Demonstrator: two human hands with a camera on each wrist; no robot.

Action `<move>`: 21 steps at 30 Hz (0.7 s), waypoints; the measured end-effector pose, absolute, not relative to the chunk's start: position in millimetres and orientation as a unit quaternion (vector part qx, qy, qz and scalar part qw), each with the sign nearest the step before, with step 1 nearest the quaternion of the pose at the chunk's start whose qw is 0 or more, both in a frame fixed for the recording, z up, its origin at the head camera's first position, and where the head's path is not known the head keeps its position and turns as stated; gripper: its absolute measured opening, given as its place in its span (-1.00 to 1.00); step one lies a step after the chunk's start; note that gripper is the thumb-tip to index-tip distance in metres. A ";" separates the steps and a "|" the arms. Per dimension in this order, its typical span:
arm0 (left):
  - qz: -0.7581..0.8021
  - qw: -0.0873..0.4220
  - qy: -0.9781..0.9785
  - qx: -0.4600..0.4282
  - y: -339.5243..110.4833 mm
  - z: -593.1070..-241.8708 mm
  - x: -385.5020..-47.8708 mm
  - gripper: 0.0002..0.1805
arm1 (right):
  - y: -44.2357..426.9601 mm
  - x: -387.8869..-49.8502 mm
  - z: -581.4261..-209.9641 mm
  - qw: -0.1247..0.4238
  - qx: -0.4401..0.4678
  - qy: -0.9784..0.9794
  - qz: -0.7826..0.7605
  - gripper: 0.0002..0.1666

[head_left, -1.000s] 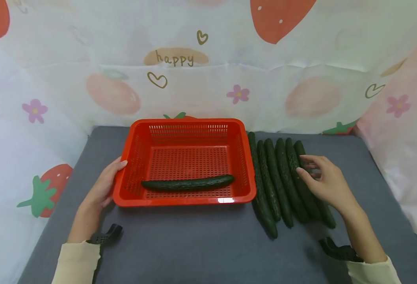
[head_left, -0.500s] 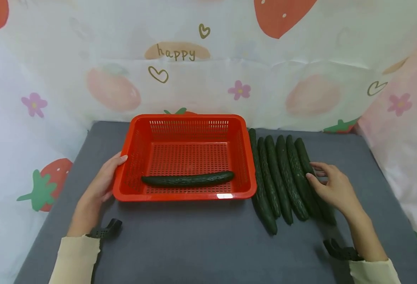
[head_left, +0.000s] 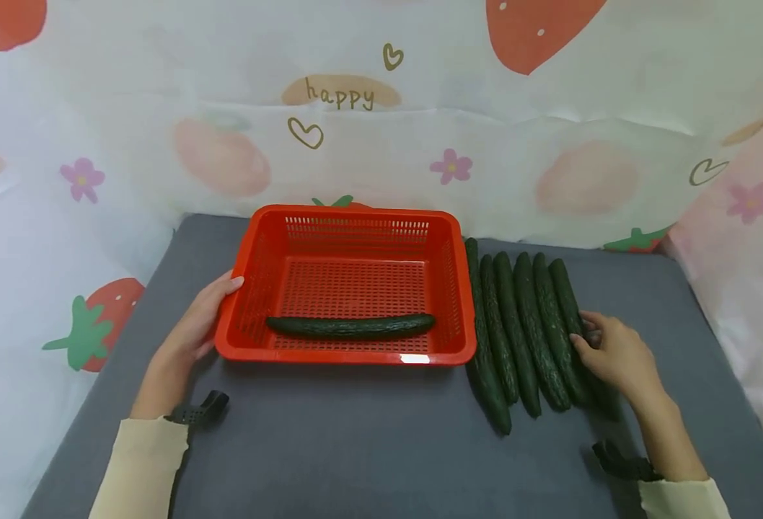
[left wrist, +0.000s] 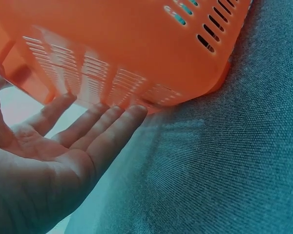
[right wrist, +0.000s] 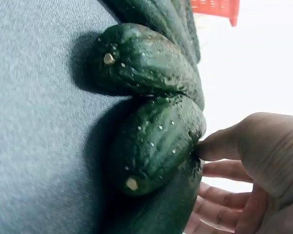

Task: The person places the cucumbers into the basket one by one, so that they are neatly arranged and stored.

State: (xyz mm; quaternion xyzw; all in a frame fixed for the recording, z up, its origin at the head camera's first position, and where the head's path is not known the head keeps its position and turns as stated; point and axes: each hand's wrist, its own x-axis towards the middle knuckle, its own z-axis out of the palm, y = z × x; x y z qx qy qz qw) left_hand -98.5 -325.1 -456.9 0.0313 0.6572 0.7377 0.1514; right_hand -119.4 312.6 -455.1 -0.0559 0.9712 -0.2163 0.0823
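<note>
From the head view, I see a red, rectangular, perforated plastic basket over the grey cloth-covered surface, one long, dark-green cucumber lying crosswise inside toward six o'clock. At the basket's nine o'clock the left hand grips its rim. A row of dark-green, bumpy cucumbers lies at three o'clock; the right hand pinches the outermost cucumber.

Left wrist: from eight o'clock, fingers touch the basket's outer wall.

Right wrist: the thumb, toward four o'clock, sits between the outermost cucumber and its neighbour.
</note>
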 end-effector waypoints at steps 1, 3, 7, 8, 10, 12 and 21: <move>0.736 0.154 0.659 0.032 -324.2 -456.8 -100.7 -0.54 | 313.4 -117.5 -454.8 0.087 -0.052 0.972 -0.210 -0.31; 0.734 0.159 0.659 0.037 -324.0 -456.3 -102.9 -0.56 | 312.7 -115.6 -453.0 0.104 -0.045 0.974 -0.194 -0.30; 0.744 0.165 0.645 0.049 -326.8 -454.7 -100.4 -0.59 | 307.0 -122.1 -445.0 0.142 -0.044 0.978 -0.147 -0.27; 0.747 0.164 0.642 0.051 -327.5 -454.2 -99.4 -0.59 | 305.2 -125.1 -443.0 0.148 -0.044 0.979 -0.135 -0.27; 0.752 0.161 0.636 0.057 -328.4 -453.5 -98.5 -0.58 | 303.1 -131.6 -440.0 0.152 -0.042 0.980 -0.118 -0.28; 0.755 0.160 0.633 0.064 -328.5 -453.3 -98.6 -0.56 | 303.5 -137.1 -438.9 0.152 -0.035 0.982 -0.107 -0.28; 0.758 0.168 0.626 0.073 -325.1 -453.9 -102.3 -0.55 | 317.8 -141.1 -442.3 0.169 0.005 0.974 -0.149 -0.18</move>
